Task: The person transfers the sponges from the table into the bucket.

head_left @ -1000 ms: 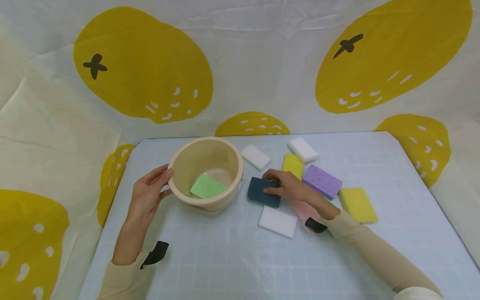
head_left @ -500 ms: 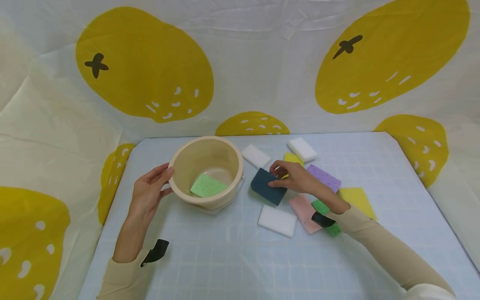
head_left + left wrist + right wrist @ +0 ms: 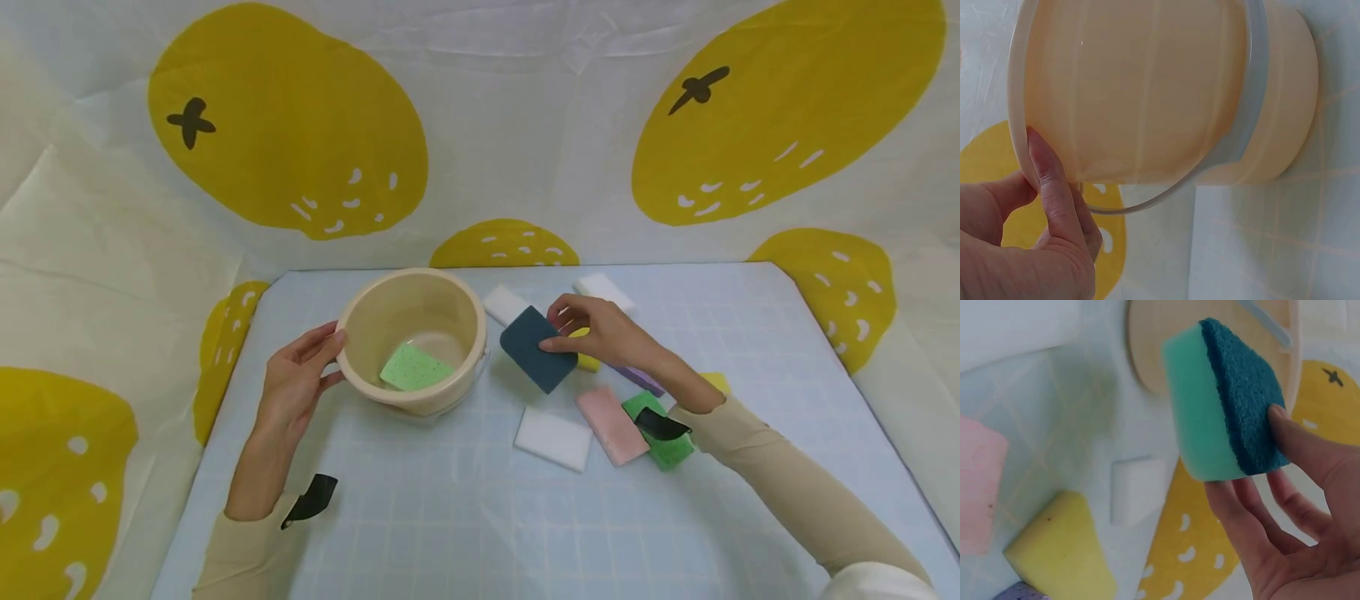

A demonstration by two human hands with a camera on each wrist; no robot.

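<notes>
Between thumb and fingers, my right hand point(image 3: 600, 329) pinches a scouring sponge point(image 3: 538, 350) above the table, just right of the bucket. In the right wrist view this sponge point(image 3: 1210, 406) shows a dark teal scrubbing face and a lighter green foam body. My left hand point(image 3: 296, 379) holds the rim of a beige bucket point(image 3: 411, 403), thumb and fingers on either side of it, as the left wrist view of that hand point(image 3: 1047, 219) also shows. Inside the bucket lies a light green sponge point(image 3: 416, 367). The bucket's handle point(image 3: 1235, 137) hangs down its outside.
Right of the bucket lie white pads, one in front point(image 3: 553, 438) and others behind. Near them are a pink sponge point(image 3: 611, 425), a green sponge point(image 3: 660, 433), a yellow sponge point(image 3: 1063, 550) and a purple sponge point(image 3: 641, 379), partly hidden by my right arm.
My right hand has lifted the scouring sponge off the table, raising and tilting it. The left hand keeps its hold on the bucket rim, which stays in place.
</notes>
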